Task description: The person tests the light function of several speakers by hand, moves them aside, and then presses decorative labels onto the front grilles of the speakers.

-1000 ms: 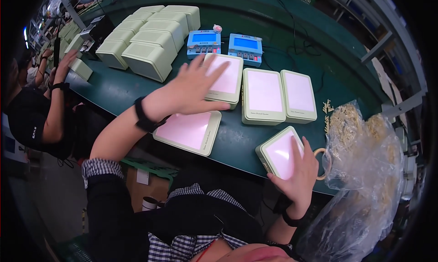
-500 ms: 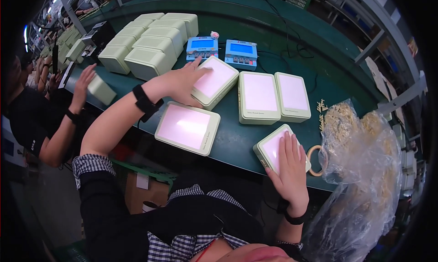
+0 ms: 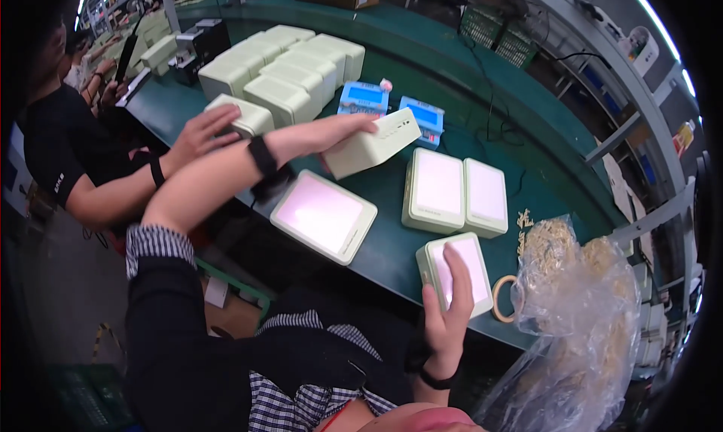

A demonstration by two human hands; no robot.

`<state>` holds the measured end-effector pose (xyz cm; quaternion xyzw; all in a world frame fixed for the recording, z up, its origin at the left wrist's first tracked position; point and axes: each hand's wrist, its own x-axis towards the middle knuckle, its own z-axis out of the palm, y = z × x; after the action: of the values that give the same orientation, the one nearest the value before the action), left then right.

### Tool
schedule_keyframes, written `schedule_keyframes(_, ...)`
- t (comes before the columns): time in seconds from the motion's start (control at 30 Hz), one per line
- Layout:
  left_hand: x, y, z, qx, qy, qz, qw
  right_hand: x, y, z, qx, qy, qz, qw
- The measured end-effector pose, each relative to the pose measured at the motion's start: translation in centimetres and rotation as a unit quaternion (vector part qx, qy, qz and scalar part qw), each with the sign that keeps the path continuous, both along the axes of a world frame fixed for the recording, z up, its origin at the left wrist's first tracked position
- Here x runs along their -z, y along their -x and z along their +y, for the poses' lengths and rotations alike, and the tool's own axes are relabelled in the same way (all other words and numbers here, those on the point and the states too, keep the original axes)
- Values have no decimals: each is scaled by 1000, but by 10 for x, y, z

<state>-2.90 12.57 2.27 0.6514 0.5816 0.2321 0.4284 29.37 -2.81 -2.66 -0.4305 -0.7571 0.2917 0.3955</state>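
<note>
My left hand (image 3: 343,133) grips a pale green box-shaped speaker (image 3: 373,146), tilted up so that a side with small ports and buttons faces me. Its front is hidden. My right hand (image 3: 447,300) is open, fingers stretched, over the lower left part of another speaker (image 3: 473,263) near the bench edge; whether it touches is unclear. Between my hands a speaker (image 3: 324,215) lies flat, its pinkish-white front panel upward. Two more speakers (image 3: 438,184) stand side by side farther back. Behind the held speaker are two blue devices with screens (image 3: 366,97), partly covered.
Pale green speakers (image 3: 290,86) fill rows at the back left of the green bench (image 3: 369,240). A co-worker's hand (image 3: 203,135) rests by a speaker (image 3: 245,116) there. On the right are a ring-shaped tape roll (image 3: 503,299) and a clear plastic bag (image 3: 565,281) of tan pieces.
My left hand has tipped its speaker up from lying face upward. My right hand has slid back toward me on its speaker. The co-worker's hand and speaker have moved to the rows. The view has shifted.
</note>
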Motion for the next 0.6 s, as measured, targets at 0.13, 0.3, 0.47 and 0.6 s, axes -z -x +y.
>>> schedule_keyframes(0.13,-17,-9,-85,-34,60,-382,922,-3,36,2,-109,141,305,936)
schedule_keyframes(0.3,-12,-57,-144,24,-173,-264,949,-24,79,5,-145,278,451,836)
schedule_keyframes(0.47,-4,-54,-152,43,-323,-49,944,-13,85,11,-187,353,448,800)
schedule_keyframes(0.6,1,-62,-153,54,-279,-55,957,-5,76,6,-148,359,454,802)
